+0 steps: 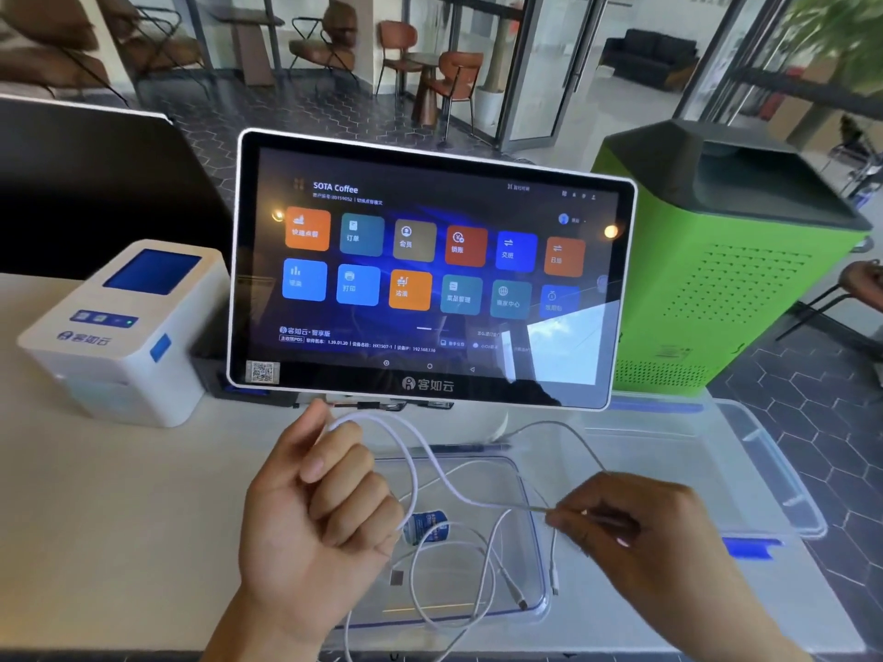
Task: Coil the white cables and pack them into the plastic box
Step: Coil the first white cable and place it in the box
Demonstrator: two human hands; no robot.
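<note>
**Coiling under way, nothing packed neatly yet**

A white cable (420, 451) is held above the plastic box (525, 475) near the counter's front edge. It is gripped in the curled fingers of the left hand (315, 508), and pinched further along by the right hand (635, 542). One loop appears formed. More loose cables (482, 580) are seen lying uncoiled in the box.

White counter (119, 494) here, with a clear plastic box (535, 556) sitting on it right under the left hand (310, 508) and right hand (635, 532). Beyond the left hand there's a white receipt printer (124, 336), and a touchscreen terminal (430, 274) stands just past both hands, with the box lid (745, 470) lying beyond the right one.
</note>
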